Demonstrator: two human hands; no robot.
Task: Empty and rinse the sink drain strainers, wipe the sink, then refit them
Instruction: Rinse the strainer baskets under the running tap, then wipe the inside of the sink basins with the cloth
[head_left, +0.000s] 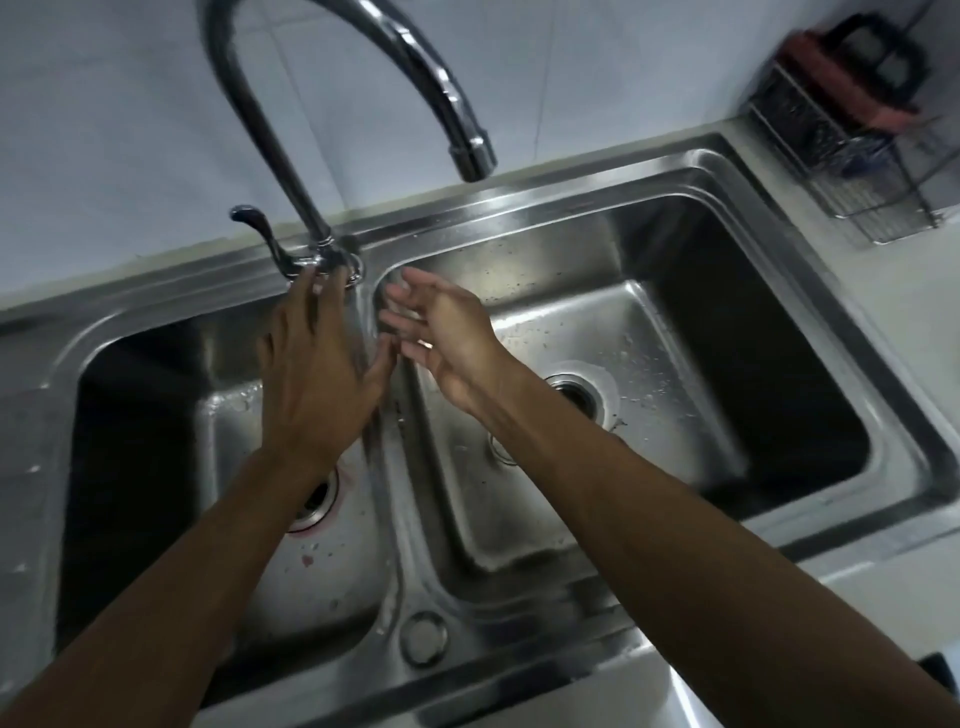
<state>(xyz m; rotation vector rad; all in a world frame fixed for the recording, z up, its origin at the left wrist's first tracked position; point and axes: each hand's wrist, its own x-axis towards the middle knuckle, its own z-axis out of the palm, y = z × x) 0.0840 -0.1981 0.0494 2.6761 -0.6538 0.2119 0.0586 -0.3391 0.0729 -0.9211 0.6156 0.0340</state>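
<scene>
A steel double sink (519, 223) fills the view. My left hand (317, 374) is stretched out flat, fingertips touching the base of the tap (332, 254) beside its lever (260, 228). My right hand (441, 332) hovers open over the divider, palm turned left, holding nothing. The tap spout (470, 150) hangs above the right basin; no water runs from it. The right basin's drain (576, 395) shows partly beside my right wrist. The left basin's drain (317, 504) peeks out from under my left forearm. I cannot tell whether strainers sit in the drains.
A wire rack (852, 156) with a dark and red item stands on the counter at the back right. A round plugged hole (423, 636) sits on the sink's front ledge. White wall tiles (104, 130) rise behind the sink. Water drops speckle both basins.
</scene>
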